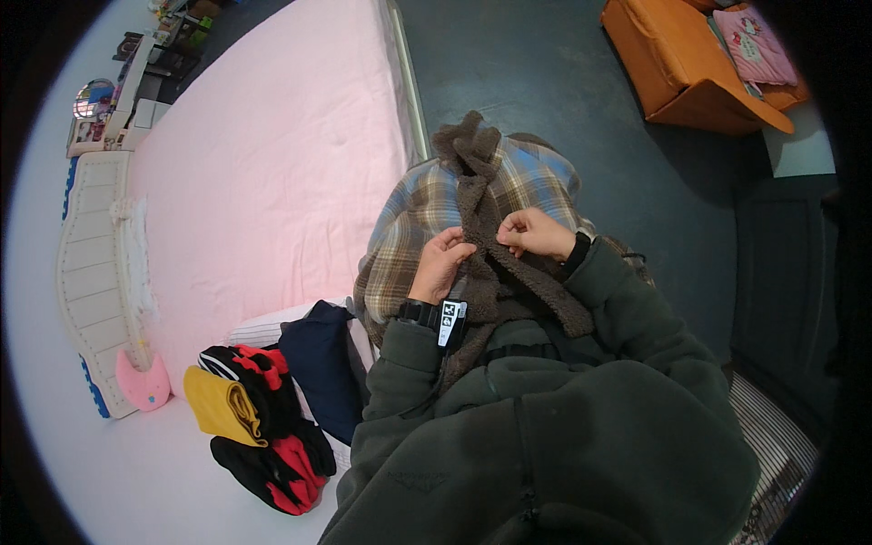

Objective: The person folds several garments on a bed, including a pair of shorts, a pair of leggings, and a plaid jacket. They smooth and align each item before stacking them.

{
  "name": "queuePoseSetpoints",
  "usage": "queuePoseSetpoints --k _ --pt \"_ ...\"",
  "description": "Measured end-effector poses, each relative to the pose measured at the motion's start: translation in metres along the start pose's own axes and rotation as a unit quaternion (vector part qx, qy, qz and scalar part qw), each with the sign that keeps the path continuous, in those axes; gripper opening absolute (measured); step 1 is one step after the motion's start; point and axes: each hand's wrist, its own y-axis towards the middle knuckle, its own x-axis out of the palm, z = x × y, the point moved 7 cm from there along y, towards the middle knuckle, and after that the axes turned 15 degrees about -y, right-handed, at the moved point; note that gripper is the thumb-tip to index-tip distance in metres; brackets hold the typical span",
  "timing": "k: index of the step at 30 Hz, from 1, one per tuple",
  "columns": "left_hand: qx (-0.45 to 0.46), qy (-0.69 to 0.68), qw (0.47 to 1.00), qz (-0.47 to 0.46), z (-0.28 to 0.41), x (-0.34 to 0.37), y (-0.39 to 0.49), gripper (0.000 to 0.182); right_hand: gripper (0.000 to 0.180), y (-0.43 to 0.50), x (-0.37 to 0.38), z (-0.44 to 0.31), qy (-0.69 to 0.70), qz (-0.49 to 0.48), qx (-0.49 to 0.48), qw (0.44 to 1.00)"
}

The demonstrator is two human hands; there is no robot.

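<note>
A plaid garment [422,204] in blue, brown and cream, with brown fleece edging [480,197], lies over the person's lap. My left hand [439,262] pinches the left side of the fleece edging between thumb and fingers. Close across from it, my right hand [535,234] has its thumb and forefinger together at the right side of the edging. A strip of the brown fleece runs down to the right below my right hand. The far end of the fleece is bunched up. Whatever small fastening may lie between the fingers is too small to tell.
To the left is a bed with a pink sheet [272,157]. Near its corner lie a folded yellow cloth [221,405], black and red clothes [296,470] and a navy cloth [320,364]. An orange sofa [654,61] with a pink cushion [756,48] stands at the upper right.
</note>
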Motion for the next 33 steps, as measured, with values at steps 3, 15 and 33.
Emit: queuePoseSetpoints --k 3,15,33 --pt "0.003 -0.004 1.0 -0.001 -0.005 -0.004 0.005 0.017 0.015 0.0 0.004 0.001 -0.053 0.011 -0.001 0.999" --pt "0.169 0.157 0.959 0.167 0.009 0.006 -0.009 0.029 0.016 0.002 0.009 0.003 -0.123 0.007 0.003 0.992" --pt "0.054 0.043 0.995 0.068 -0.008 0.009 -0.002 0.017 0.017 0.006 0.004 0.002 -0.082 0.079 -0.001 0.993"
